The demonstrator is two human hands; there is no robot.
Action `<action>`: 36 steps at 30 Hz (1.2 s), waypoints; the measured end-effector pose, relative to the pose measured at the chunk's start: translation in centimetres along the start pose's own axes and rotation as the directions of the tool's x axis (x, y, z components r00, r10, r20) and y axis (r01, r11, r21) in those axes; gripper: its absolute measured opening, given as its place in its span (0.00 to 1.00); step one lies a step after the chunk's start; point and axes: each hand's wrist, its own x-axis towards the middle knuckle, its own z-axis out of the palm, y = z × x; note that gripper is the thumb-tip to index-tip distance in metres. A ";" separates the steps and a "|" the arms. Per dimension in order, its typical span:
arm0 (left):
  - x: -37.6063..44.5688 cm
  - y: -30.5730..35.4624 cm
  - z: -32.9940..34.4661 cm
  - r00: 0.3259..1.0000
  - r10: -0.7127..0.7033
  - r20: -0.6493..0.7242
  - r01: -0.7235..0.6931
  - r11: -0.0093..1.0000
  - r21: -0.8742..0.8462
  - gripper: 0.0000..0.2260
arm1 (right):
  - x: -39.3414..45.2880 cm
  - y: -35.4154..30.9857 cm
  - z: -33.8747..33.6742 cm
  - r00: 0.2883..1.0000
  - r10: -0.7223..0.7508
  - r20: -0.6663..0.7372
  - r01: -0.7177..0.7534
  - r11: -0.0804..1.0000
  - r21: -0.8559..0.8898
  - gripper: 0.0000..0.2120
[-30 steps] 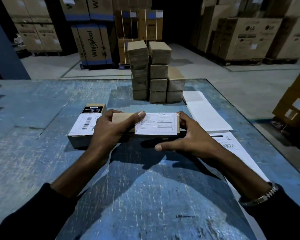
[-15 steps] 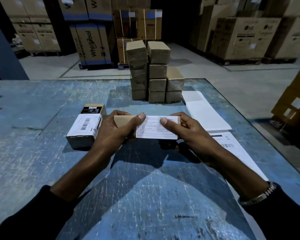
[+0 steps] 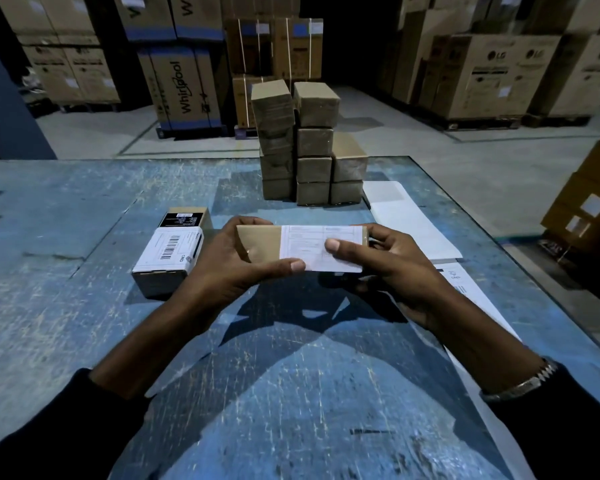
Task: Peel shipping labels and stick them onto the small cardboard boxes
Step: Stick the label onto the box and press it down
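A small cardboard box (image 3: 258, 242) is held above the blue table (image 3: 66, 323) between both hands. A white shipping label (image 3: 312, 239) covers its right half. My left hand (image 3: 222, 268) grips the box's left end, thumb along the lower edge. My right hand (image 3: 388, 265) grips the right end with its thumb pressed flat on the label. To the left on the table stands a labelled box (image 3: 168, 259) with a barcode on top. A stack of several plain boxes (image 3: 309, 147) stands at the table's far middle.
White label sheets (image 3: 406, 220) lie on the table to the right, one with a barcode partly under my right forearm. Large appliance cartons (image 3: 184, 88) stand on the warehouse floor behind. More labelled cartons (image 3: 593, 202) sit off the table's right edge.
The box has been lifted off the table and tilted toward me. My right thumb has slid onto the label's face, and my left thumb has moved down to the box's lower edge.
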 end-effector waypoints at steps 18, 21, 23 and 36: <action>0.0 -0.2 0.7 0.995 0.043 -0.085 -0.045 0.999 -0.017 0.32 | 0.1 0.0 -0.6 1.000 0.028 -0.013 -0.028 0.999 -0.046 0.23; -0.1 0.0 0.7 0.989 0.059 -0.136 -0.068 0.996 -0.057 0.31 | 0.0 0.0 -0.1 1.000 -0.024 -0.015 0.022 0.993 -0.119 0.31; -0.3 0.0 0.9 0.986 0.073 -0.152 -0.081 0.995 -0.050 0.30 | -0.3 0.2 0.6 0.996 -0.080 -0.028 0.073 0.978 -0.195 0.36; -1.1 1.0 1.9 0.980 0.055 -0.191 -0.075 0.992 -0.098 0.29 | 0.0 1.8 1.5 0.927 -0.344 -0.147 0.265 0.882 -0.390 0.33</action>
